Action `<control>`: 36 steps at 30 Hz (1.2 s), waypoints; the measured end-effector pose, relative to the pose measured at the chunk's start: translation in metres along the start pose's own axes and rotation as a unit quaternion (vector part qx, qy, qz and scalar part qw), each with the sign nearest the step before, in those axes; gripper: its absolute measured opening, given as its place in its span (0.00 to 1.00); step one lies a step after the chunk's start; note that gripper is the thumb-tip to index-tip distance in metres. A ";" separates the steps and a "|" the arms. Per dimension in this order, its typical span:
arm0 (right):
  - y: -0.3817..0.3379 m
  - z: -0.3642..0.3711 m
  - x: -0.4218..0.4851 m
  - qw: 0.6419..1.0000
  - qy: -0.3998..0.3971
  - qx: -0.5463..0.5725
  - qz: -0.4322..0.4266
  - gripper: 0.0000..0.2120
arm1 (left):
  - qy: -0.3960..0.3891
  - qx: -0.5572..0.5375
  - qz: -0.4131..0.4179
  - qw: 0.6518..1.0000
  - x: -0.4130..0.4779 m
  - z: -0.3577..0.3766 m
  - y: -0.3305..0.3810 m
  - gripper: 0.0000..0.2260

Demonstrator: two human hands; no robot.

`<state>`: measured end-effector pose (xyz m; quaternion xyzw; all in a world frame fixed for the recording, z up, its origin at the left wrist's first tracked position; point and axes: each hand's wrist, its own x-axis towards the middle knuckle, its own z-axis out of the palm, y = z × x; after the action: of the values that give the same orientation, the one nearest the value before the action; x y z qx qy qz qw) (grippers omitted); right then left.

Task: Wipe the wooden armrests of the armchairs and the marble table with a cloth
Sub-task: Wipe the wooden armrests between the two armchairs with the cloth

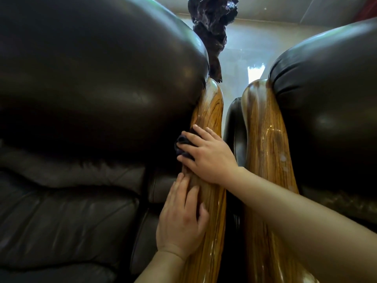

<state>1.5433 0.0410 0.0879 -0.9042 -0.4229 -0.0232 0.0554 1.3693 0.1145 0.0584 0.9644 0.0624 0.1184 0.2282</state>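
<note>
Two glossy wooden armrests run away from me side by side: the left armrest (211, 111) belongs to the left dark leather armchair (91, 88), the right armrest (265, 139) to the right armchair (330, 99). My right hand (208, 156) reaches across and presses a dark cloth (182, 144) against the inner side of the left armrest; only a small bunch of cloth shows under the fingers. My left hand (181, 219) lies flat on the same armrest, closer to me, fingers spread and holding nothing. No marble table is in view.
A dark, gnarled root sculpture (212, 23) stands behind the gap between the chairs. A shiny pale floor (240, 58) shows beyond. The gap between the two armrests is narrow. The left chair's seat cushion (61, 211) lies at lower left.
</note>
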 end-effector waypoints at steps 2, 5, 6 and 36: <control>0.007 -0.004 0.020 0.999 0.003 -0.006 0.047 0.25 | 0.002 0.003 -0.002 1.000 -0.001 0.001 0.000 0.18; 0.010 -0.006 0.037 0.994 0.016 -0.013 0.111 0.25 | 0.002 0.012 0.006 1.000 0.000 0.001 0.000 0.18; 0.007 -0.004 0.034 0.993 0.021 -0.009 0.113 0.24 | 0.003 0.012 0.005 1.000 0.000 0.001 0.000 0.18; -0.076 0.023 -0.169 0.993 0.064 0.087 0.046 0.25 | -0.183 0.120 0.278 0.935 -0.101 -0.048 -0.061 0.34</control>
<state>1.3765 -0.0366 0.0561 -0.9109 -0.3772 -0.0420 0.1619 1.2556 0.1715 0.0520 0.9684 -0.2371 -0.0094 0.0764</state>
